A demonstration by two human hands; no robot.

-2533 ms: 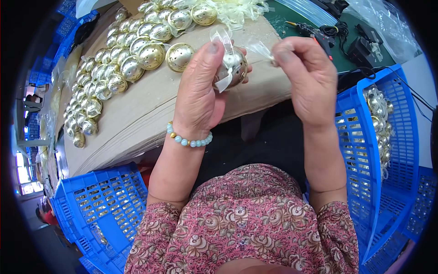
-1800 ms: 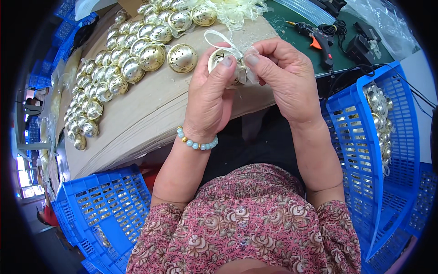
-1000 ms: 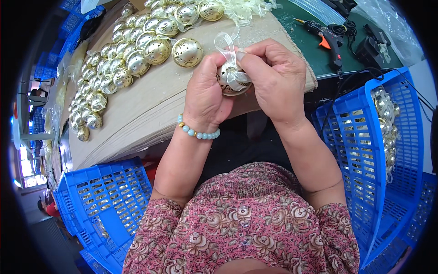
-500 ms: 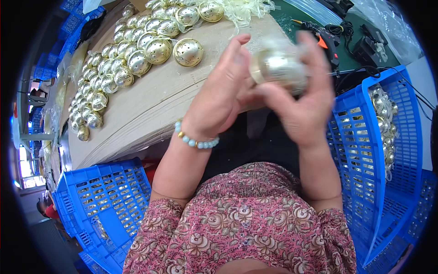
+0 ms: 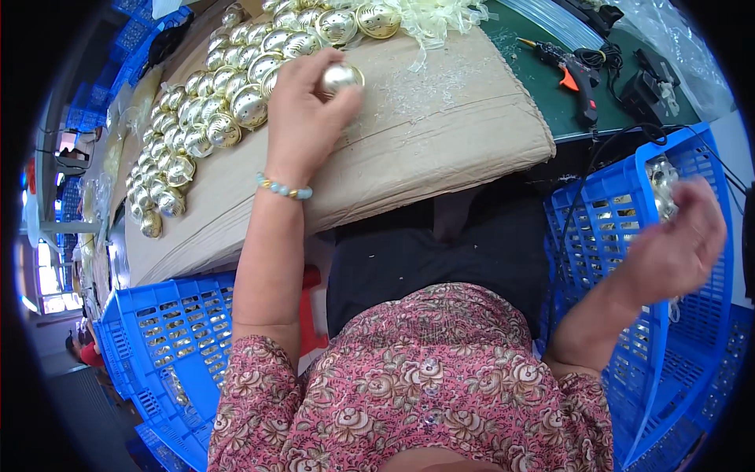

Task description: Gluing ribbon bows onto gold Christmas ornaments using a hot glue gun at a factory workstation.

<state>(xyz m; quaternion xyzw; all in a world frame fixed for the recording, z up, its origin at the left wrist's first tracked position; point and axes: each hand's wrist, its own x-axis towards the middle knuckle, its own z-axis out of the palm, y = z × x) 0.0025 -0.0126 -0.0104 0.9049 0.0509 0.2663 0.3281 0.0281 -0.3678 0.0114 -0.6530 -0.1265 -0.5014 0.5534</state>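
My left hand [image 5: 303, 118] reaches out over the brown cardboard sheet [image 5: 440, 118] and closes its fingers around a gold ball [image 5: 341, 76] at the edge of the rows of gold balls [image 5: 204, 130]. A bead bracelet sits on that wrist. My right hand [image 5: 676, 244] hangs blurred over the blue crate [image 5: 598, 236] on my right, fingers loosely curled. Whether it holds anything is unclear. Gold balls [image 5: 662, 181] lie in that crate just beyond the hand.
A heap of pale ribbon bows [image 5: 440, 14] lies at the cardboard's far edge. A glue gun [image 5: 570, 67] and black cables rest on the green table. Another blue crate [image 5: 165, 346] stands at my lower left.
Both hands were together at a gold ball with a ribbon. Now the right hand has swung right over the blue crate, and the left has reached forward onto a ball on the cardboard.
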